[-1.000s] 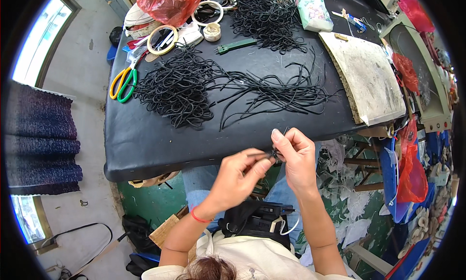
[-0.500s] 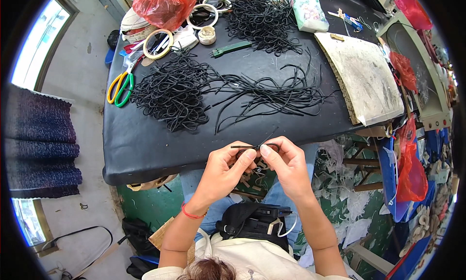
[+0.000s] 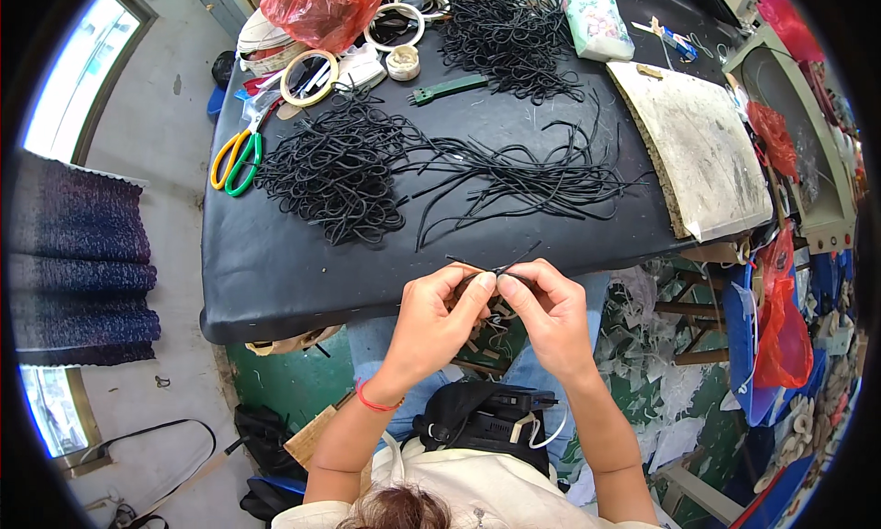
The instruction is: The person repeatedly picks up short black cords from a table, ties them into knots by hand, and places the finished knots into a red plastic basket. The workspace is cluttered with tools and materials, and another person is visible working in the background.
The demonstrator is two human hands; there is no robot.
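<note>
1. Table (image 3: 275,281) — cord heap (image 3: 335,176) at centre-left, scissors (image 3: 237,157) to its left.
2. Loose cords (image 3: 532,176) right of heap; board (image 3: 702,148) further right.
3. Second heap (image 3: 509,38) behind — tape rolls (image 3: 307,77) at its left.

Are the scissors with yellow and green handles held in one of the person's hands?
No, the scissors lie on the black table, far from both hands.

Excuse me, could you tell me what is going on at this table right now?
A person seated at a black table holds a short black cord between both hands, left hand and right hand, fingertips pinched together just off the table's near edge. On the table lie a heap of looped black cords, a spread of straight cords, and a second pile farther back. Yellow and green scissors, tape rolls and a worn board sit around them.
</note>
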